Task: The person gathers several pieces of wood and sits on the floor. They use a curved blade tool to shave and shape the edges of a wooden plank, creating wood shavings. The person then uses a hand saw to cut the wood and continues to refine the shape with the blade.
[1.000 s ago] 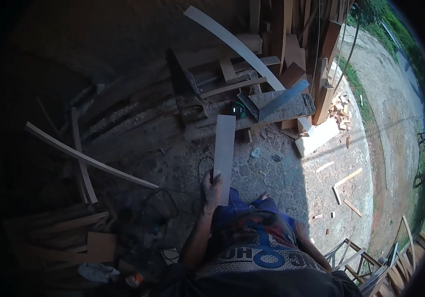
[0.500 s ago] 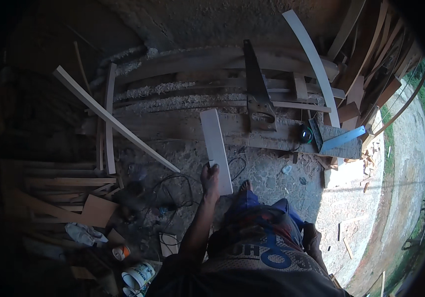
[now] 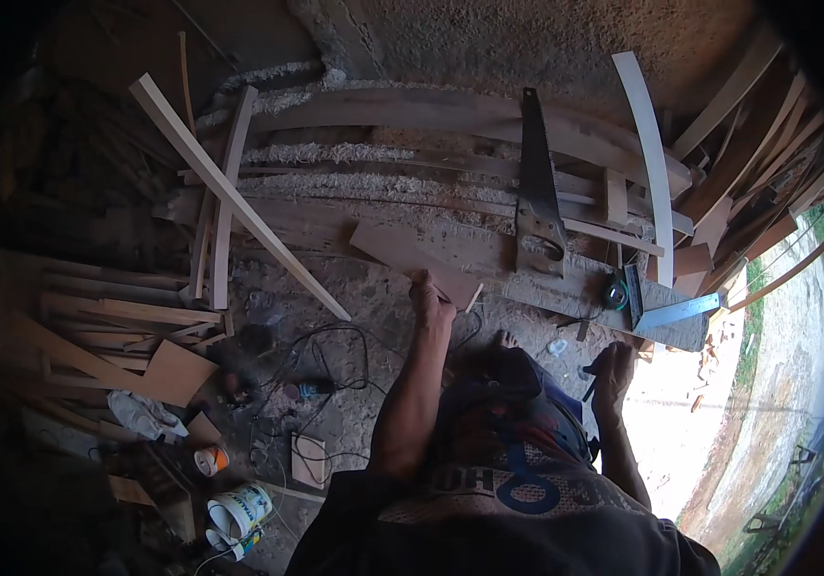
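Note:
My left hand (image 3: pixel 433 305) is closed on the near edge of a short flat wooden board (image 3: pixel 414 260), which lies slantwise over the front plank of the workbench (image 3: pixel 321 235). My right hand (image 3: pixel 613 376) is raised at the right of my body, its fingers closed around a slim dark object (image 3: pixel 589 386) whose kind I cannot make out. A handsaw (image 3: pixel 538 182) lies across the planks, handle toward me. Near the bench's right end are a tape measure (image 3: pixel 615 292) and a try square (image 3: pixel 671 314) with a pale blade.
Long wood strips (image 3: pixel 229 197) cross at the bench's left, and another pale strip (image 3: pixel 650 154) lies at its right. Offcuts (image 3: pixel 177 374) are piled at left. Cables (image 3: pixel 335 360), a white bucket (image 3: pixel 239 511) and an orange-white can (image 3: pixel 209 461) are on the floor.
The board has swung from nearly upright in the picture to a slant across the bench's front. My right hand has come up from beside my body, and the slim dark object now shows.

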A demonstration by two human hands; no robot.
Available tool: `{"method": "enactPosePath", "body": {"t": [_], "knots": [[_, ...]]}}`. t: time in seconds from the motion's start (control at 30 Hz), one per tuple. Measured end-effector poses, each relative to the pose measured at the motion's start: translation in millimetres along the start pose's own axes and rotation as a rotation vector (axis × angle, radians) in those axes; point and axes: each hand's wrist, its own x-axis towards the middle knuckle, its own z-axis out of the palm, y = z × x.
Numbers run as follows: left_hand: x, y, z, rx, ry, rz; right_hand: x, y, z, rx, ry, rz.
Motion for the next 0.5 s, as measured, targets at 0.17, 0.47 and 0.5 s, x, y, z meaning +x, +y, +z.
{"method": "enactPosePath", "body": {"t": [0.17,0.47,0.5], "knots": [[49.9,-29.8,10.6,-0.075,-0.023,-0.064,64.4,4.0,102.7,-0.199,-0.465,-0.129],[9.0,1.6,53.0,0.304,0.37,-0.231,86.9,76.1,226.4,-0.344,-0.58,-0.368],[5.3,2.6,54.3,0.276,0.341,-0.227,83.9,78.5,229.2,-0.298,-0.579,-0.195]]}}
